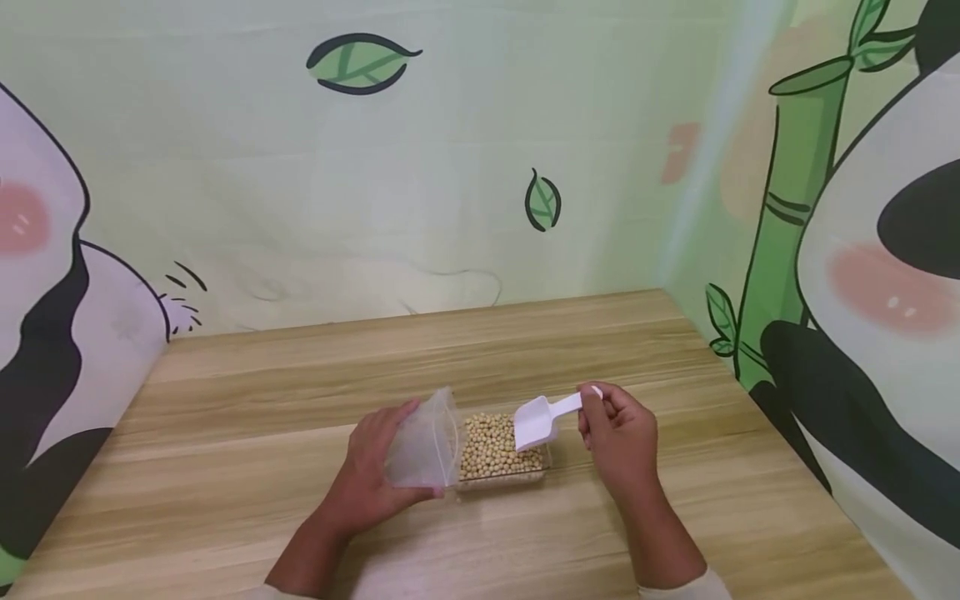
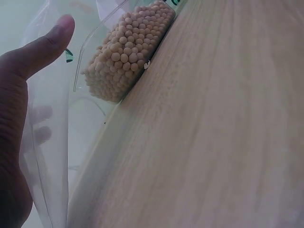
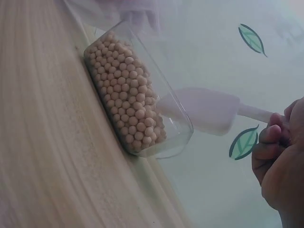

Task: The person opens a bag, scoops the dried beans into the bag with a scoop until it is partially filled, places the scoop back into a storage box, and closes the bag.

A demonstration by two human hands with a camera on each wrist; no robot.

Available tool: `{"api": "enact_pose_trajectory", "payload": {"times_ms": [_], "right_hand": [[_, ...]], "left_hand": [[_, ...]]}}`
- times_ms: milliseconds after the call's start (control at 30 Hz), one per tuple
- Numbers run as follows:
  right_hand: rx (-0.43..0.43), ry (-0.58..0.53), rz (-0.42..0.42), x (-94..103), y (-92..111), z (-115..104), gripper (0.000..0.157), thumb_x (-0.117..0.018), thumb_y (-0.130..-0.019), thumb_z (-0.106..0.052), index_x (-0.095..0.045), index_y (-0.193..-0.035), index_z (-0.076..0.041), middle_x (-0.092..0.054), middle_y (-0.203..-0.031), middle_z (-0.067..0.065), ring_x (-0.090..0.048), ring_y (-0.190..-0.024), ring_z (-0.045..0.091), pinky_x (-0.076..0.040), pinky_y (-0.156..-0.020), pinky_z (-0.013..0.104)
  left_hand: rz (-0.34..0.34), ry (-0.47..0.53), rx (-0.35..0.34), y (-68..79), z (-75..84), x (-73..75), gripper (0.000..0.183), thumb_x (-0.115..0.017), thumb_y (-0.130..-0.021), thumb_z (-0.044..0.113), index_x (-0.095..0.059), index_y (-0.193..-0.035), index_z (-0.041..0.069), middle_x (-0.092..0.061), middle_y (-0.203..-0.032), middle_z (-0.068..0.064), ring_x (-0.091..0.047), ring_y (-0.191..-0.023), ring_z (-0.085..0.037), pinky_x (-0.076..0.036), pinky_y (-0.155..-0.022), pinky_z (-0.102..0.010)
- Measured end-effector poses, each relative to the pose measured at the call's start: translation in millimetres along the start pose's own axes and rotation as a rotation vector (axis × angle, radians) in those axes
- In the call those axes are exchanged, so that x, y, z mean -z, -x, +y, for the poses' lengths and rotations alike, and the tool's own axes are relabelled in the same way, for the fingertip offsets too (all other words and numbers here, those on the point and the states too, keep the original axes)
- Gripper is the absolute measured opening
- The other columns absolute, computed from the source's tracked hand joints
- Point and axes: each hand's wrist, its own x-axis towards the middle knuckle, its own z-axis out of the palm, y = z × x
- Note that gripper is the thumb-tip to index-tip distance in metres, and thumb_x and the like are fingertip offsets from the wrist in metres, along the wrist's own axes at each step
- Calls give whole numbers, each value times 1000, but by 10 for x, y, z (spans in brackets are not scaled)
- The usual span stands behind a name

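Note:
Round tan beans (image 1: 486, 443) fill a clear rectangular container (image 1: 510, 478) on the table. My left hand (image 1: 366, 471) holds a translucent plastic bag (image 1: 422, 448) at the container's left end, its mouth facing the beans. In the left wrist view the thumb lies along the near side of the bag, and fingers show faintly through the plastic. My right hand (image 1: 624, 435) pinches the handle of a white scoop (image 1: 534, 423). The scoop's blade tilts down over the right part of the container, its front edge close to the beans.
The wood-grain table (image 1: 300, 367) runs back to a pale green wall covering (image 1: 450, 167) printed with leaves. Printed pandas and a bamboo stalk (image 1: 787, 208) cover the sides. A small pale bit (image 2: 147, 64) lies beside the container's base in the left wrist view.

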Motion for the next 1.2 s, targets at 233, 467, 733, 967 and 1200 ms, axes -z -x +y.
{"api": "enact_pose_trajectory", "payload": {"times_ms": [233, 467, 733, 967, 1200], "right_hand": [[106, 35, 7, -33, 45, 14, 20, -65, -109, -11, -74, -105, 7, -60, -62, -6, -51, -50, 4, -43, -47, 18], [84, 180, 4, 10, 21, 14, 25, -64, -110, -16, -78, -103, 3, -64, -62, 4, -52, -47, 8, -41, -44, 21], [-32, 318, -72, 78, -17, 12, 34, -64, -111, -27, -73, -93, 0, -62, -60, 1, -47, -48, 10, -34, -46, 22], [-102, 262, -131, 116, -43, 2, 40, -68, -110, -34, -70, -91, 2, -60, -58, 0, -49, -49, 11, -39, -46, 24], [-244, 103, -116, 87, -76, -7, 36, -68, -110, -27, -72, -92, 3, -56, -58, -1, -47, -52, 11, -35, -47, 23]], "left_hand": [[-4, -29, 11, -10, 0, -5, 113, -102, -60, 42, -54, -154, 3, -70, -134, -16, -63, -122, -35, -42, -106, -64], [-6, -29, 21, -9, -3, 1, 113, -101, -61, 42, -54, -155, 3, -70, -135, -15, -63, -122, -34, -41, -108, -63], [-14, -36, 30, 1, 15, -6, 113, -102, -61, 44, -54, -156, 6, -69, -137, -16, -62, -125, -35, -39, -109, -64], [-6, -60, 25, 1, 2, -21, 113, -102, -61, 43, -54, -156, 6, -69, -136, -16, -62, -125, -37, -40, -108, -64], [3, -68, 7, -2, -8, -17, 112, -102, -61, 40, -54, -155, 2, -70, -134, -16, -63, -122, -38, -41, -106, -66]]}}
